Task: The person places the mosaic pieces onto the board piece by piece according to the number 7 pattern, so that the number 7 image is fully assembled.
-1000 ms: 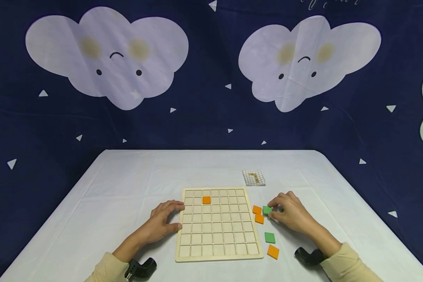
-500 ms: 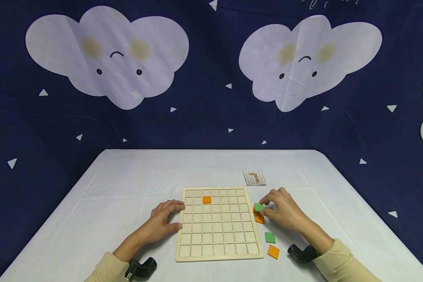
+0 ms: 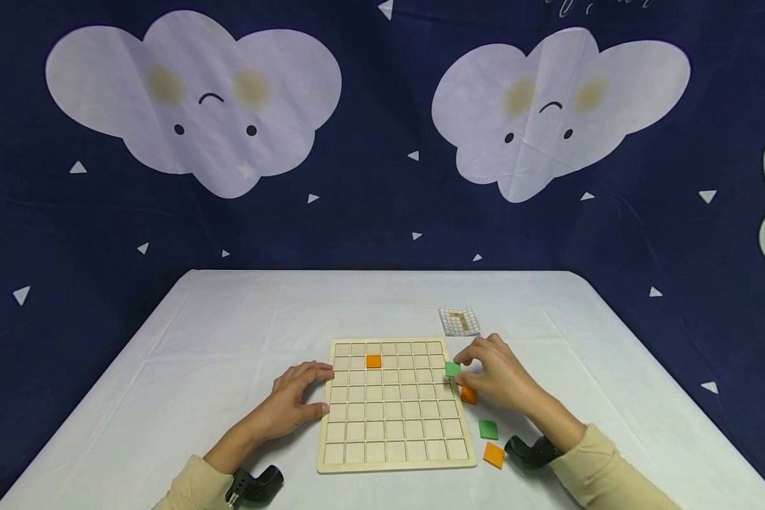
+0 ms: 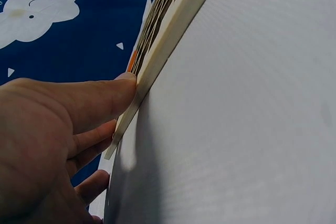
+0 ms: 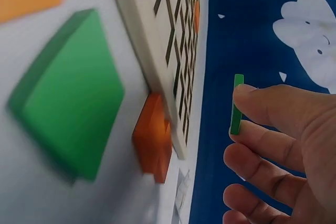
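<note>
My right hand [image 3: 500,372] pinches a green square tile [image 3: 452,369] between thumb and fingers, over the right edge of a pale wooden grid board [image 3: 392,411]. In the right wrist view the held green tile [image 5: 237,106] is seen edge-on, raised above the board. An orange square tile [image 3: 373,362] lies in a cell of the board's second row from the back. At the board's left edge rests my left hand [image 3: 293,404], fingers extended and spread. Its thumb [image 4: 123,90] touches the wooden side in the left wrist view.
Right of the board lie orange tiles [image 3: 468,394], partly covered by the right hand. Nearer the front are a green tile [image 3: 487,430] and an orange tile [image 3: 494,455]. A small printed grid card [image 3: 459,322] lies behind the board's right corner on the white-covered table [image 3: 229,312].
The right hand has lifted the green tile from beside the orange ones and carried it left to the board's right edge. The left hand has stayed still.
</note>
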{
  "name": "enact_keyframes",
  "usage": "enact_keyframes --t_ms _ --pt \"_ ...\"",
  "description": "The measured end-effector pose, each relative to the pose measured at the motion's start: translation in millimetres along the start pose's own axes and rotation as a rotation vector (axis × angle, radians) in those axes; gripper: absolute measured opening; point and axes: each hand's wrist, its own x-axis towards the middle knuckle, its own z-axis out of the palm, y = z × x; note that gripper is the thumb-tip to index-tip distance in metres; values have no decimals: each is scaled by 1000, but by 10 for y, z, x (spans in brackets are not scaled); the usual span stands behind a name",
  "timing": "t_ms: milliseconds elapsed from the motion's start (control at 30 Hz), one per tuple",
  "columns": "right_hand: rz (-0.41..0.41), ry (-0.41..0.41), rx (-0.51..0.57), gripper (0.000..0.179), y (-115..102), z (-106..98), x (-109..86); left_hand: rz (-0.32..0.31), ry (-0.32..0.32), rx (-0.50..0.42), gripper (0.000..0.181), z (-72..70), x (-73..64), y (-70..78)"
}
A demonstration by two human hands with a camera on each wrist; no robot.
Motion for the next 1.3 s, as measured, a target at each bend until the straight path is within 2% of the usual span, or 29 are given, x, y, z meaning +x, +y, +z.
enact_keyframes --t_ms 600,1300 --pt "-71 -6 45 20 -206 125 200 -3 -5 -3 49 2 2 3" --pt "-102 -35 40 22 -355 258 395 6 0 1 49 7 8 2"
